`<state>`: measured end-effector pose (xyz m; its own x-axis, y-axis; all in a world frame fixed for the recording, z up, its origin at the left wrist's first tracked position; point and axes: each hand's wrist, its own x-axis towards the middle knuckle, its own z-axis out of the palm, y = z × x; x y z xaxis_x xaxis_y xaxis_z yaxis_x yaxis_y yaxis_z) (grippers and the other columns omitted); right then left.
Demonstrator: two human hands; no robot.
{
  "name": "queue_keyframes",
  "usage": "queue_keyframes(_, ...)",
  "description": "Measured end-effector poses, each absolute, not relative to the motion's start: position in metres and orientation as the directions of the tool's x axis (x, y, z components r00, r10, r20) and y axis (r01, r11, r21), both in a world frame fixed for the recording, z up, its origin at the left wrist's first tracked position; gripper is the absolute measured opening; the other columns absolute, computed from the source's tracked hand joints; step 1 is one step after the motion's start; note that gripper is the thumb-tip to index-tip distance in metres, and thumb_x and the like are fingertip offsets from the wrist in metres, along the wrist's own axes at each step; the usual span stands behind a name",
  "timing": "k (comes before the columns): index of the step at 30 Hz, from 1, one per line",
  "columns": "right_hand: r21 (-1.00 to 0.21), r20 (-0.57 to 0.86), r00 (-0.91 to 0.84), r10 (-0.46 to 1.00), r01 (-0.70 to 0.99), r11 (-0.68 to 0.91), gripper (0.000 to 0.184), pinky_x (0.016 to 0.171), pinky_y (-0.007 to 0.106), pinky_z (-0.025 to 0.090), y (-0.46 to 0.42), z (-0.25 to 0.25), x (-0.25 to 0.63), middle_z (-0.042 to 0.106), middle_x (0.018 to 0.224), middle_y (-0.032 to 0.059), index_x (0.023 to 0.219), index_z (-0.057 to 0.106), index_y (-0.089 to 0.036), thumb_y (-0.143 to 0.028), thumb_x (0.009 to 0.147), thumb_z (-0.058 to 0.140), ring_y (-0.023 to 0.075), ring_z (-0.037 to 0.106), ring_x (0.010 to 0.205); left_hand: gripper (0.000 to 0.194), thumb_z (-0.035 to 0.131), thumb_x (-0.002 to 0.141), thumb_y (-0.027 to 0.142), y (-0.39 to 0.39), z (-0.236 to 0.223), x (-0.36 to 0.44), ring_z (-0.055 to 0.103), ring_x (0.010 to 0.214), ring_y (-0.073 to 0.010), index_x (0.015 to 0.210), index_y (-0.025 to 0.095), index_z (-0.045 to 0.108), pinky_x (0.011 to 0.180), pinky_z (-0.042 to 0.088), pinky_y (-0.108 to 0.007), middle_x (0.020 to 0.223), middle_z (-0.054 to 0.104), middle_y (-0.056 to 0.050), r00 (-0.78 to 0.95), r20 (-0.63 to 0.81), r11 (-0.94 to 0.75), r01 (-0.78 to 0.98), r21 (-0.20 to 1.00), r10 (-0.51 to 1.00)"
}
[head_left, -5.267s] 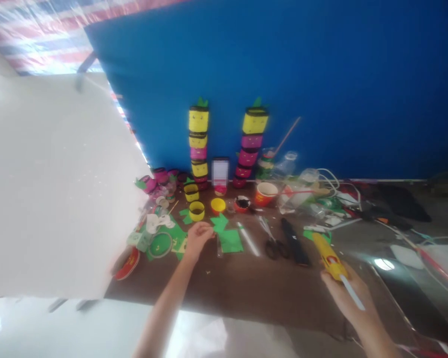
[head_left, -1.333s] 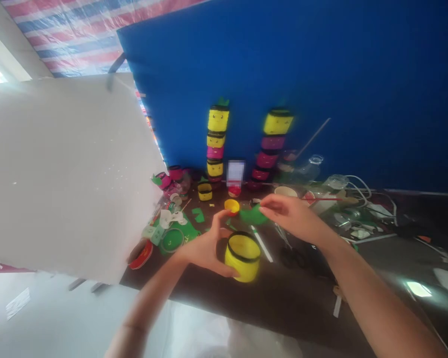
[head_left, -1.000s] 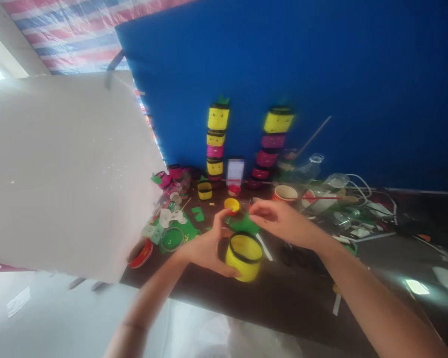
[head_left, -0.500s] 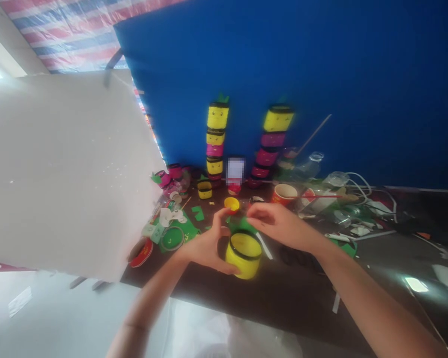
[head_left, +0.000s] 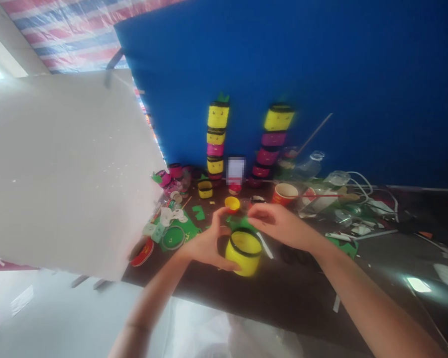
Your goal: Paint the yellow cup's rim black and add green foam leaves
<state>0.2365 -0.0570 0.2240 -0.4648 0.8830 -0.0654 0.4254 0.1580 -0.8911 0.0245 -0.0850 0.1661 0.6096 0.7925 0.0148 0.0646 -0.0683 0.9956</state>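
Observation:
A yellow cup (head_left: 246,261) with a black band round its rim is upright near the table's front, its opening facing up. My left hand (head_left: 207,246) curves about the cup's left side, thumb against its front and index finger reaching beyond the rim; the other fingers are partly hidden. Above the rim on the right, my right hand (head_left: 271,221) is closed in a pinch, and whatever lies between its fingertips is too blurred to make out. Green material (head_left: 242,222) shows between the two hands. Just beyond my left index finger stands a small yellow pot (head_left: 232,203).
Two stacks of yellow and magenta cups, one on the left (head_left: 215,149) and one on the right (head_left: 267,149), rise before the blue panel (head_left: 358,74). A paper cup (head_left: 284,195), clear bottles and scraps crowd the right. Green sheets (head_left: 184,226) and a tape roll (head_left: 172,237) lie left.
The yellow cup has shifted very slightly upward in view, with its rim tilted a little. Both hands keep nearly the same positions.

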Motion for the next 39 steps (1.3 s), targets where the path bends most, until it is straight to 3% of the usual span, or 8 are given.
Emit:
queue_keyframes(9, -0.870, -0.038, -0.412, 0.910, 0.462, 0.173, 0.040, 0.071, 0.030, 0.046, -0.053, 0.218, 0.238, 0.065, 0.080, 0.0051, 0.077, 0.061, -0.017, -0.056, 0.078, 0.051, 0.0208, 0.061, 0.079, 0.097, 0.084, 0.043, 0.028, -0.082, 0.164, 0.023, 0.053, 0.108, -0.0281, 0.125, 0.023, 0.032, 0.087, 0.045, -0.041, 0.110, 0.055, -0.011, 0.611, -0.042, -0.056, 0.141, 0.988, 0.791)
queue_keyframes(16, -0.872, -0.150, -0.345, 0.927, 0.488, 0.040, 0.060, 0.072, 0.031, 0.045, -0.055, 0.211, 0.244, 0.069, 0.083, 0.0069, 0.075, 0.068, -0.018, -0.072, 0.071, 0.044, 0.0238, 0.061, 0.081, 0.065, 0.080, 0.052, 0.024, -0.082, 0.171, 0.025, 0.050, 0.113, -0.0269, 0.104, 0.020, 0.042, 0.091, 0.042, -0.038, 0.118, 0.052, -0.011, 0.647, -0.007, -0.103, 0.132, 0.986, 0.763)
queue_keyframes(22, -0.906, -0.233, -0.275, 0.933, 0.411, -0.105, 0.063, 0.073, 0.033, 0.047, -0.052, 0.203, 0.246, 0.070, 0.082, 0.0080, 0.072, 0.071, -0.018, -0.076, 0.066, 0.046, 0.0234, 0.062, 0.077, 0.064, 0.081, 0.051, 0.022, -0.081, 0.168, 0.025, 0.051, 0.110, -0.0251, 0.102, 0.021, 0.041, 0.089, 0.042, -0.036, 0.116, 0.052, -0.009, 0.642, -0.004, -0.098, 0.123, 0.988, 0.767)
queue_keyframes(34, -0.929, -0.240, -0.279, 0.930, 0.343, -0.137, 0.054, 0.083, 0.038, 0.044, -0.050, 0.193, 0.245, 0.071, 0.079, 0.0070, 0.070, 0.073, -0.018, -0.067, 0.073, 0.048, 0.0246, 0.063, 0.083, 0.066, 0.079, 0.053, 0.024, -0.082, 0.167, 0.025, 0.051, 0.107, -0.0221, 0.105, 0.022, 0.039, 0.088, 0.042, -0.035, 0.112, 0.051, -0.006, 0.611, 0.022, -0.155, 0.166, 0.974, 0.791)
queue_keyframes(39, -0.932, -0.220, -0.293, 0.931, 0.344, -0.112, 0.054, 0.084, 0.038, 0.045, -0.048, 0.187, 0.248, 0.071, 0.084, 0.0068, 0.073, 0.071, -0.018, -0.066, 0.075, 0.045, 0.0259, 0.062, 0.089, 0.069, 0.077, 0.055, 0.034, -0.086, 0.167, 0.026, 0.051, 0.107, -0.0234, 0.112, 0.023, 0.039, 0.083, 0.045, -0.033, 0.111, 0.052, -0.006, 0.536, 0.047, -0.272, 0.348, 0.897, 0.843)
